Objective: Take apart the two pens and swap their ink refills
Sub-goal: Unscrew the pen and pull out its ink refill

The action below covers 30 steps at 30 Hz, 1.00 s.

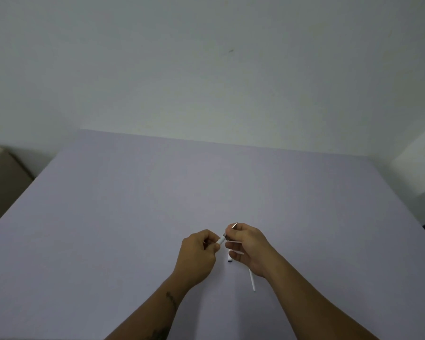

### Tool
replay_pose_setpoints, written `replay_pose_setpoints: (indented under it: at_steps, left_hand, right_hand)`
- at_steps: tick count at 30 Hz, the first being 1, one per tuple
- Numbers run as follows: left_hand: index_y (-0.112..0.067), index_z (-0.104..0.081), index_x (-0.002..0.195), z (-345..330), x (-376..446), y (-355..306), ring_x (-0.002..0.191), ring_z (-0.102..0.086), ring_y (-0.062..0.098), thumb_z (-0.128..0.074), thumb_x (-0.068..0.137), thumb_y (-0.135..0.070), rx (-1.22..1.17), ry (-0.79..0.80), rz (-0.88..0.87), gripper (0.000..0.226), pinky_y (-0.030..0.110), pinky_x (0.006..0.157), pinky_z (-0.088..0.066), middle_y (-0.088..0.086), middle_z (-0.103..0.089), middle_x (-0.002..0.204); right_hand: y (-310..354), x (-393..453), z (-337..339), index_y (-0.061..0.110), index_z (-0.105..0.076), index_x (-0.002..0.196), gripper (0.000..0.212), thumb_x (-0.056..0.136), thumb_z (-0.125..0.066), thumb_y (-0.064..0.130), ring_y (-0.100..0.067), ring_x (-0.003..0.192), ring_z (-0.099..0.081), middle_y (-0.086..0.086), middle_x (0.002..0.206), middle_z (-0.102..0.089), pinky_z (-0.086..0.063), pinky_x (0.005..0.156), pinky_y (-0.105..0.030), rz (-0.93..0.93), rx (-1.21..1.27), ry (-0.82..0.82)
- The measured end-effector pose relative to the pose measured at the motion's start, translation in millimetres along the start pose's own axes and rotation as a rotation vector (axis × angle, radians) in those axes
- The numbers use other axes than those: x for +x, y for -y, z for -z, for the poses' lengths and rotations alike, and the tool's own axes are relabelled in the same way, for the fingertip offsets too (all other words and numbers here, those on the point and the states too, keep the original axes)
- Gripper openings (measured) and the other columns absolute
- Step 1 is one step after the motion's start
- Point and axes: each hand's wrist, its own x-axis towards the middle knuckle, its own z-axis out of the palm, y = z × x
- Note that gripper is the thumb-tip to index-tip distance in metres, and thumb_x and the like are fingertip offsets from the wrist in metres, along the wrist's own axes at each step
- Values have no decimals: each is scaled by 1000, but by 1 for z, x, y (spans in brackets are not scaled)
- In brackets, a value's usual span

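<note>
**A:** so where's everything sitting right now?

**B:** both hands are hovering over the lilac table, pretty close together. The left hand is pinching a short white pen barrel between thumb and fingers. The right hand is curling round a metal tip piece that's poking out above its fingers, right at the end of that barrel.

**A:** and the other bits?

**B:** a thin white refill is sticking out below the right palm, angling down toward the table. Another white pen part with a dark end is lying between the hands, half hidden. Can't tell if it's being touched.
</note>
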Motion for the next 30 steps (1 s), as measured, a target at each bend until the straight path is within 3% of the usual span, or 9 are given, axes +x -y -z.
replay_pose_setpoints:
  at_steps: [3, 11, 15, 20, 30]
  left_hand:
    - [-28, -65, 76, -1, 1, -1, 53, -51, 6, -65, 89, -11, 2, 2, -5, 22, 14, 51, -45, -7, -62, 65]
    - [-20, -70, 82, 2, 1, -4, 53, -50, 6, -62, 90, -9, -19, 14, 1, 16, 14, 50, -42, -4, -63, 68]
    - [-20, -69, 82, 2, 0, -4, 55, -51, 7, -62, 90, -9, -32, 1, 5, 16, 15, 52, -43, -4, -63, 68]
    - [-24, -68, 77, 5, 0, -4, 54, -51, 6, -66, 88, -11, -25, -15, 5, 17, 14, 50, -43, -7, -62, 66]
    - [-23, -69, 79, 11, -3, 5, 52, -51, 6, -65, 88, -12, 6, -13, 27, 15, 18, 50, -45, -5, -64, 69]
  right_hand:
    - [1, 3, 1, 10, -73, 86, 13, 93, -63, 13, -20, 83, -62, -7, 88, -68, -53, 68, -31, 18, -11, -21]
    - [3, 4, 5, 9, -75, 103, 23, 98, -53, 4, -22, 90, -63, -8, 94, -70, -53, 71, -34, -25, 136, 54]
    - [3, 4, 4, 11, -74, 107, 20, 97, -57, 8, -21, 88, -62, -7, 94, -70, -53, 72, -34, -15, 125, 81]
    - [3, 3, 0, 12, -74, 85, 13, 94, -64, 14, -21, 84, -61, -5, 87, -68, -52, 70, -34, -5, 54, 73]
    - [4, 0, -1, 11, -75, 102, 25, 99, -52, 5, -21, 88, -63, -9, 95, -67, -54, 73, -33, 8, 79, 58]
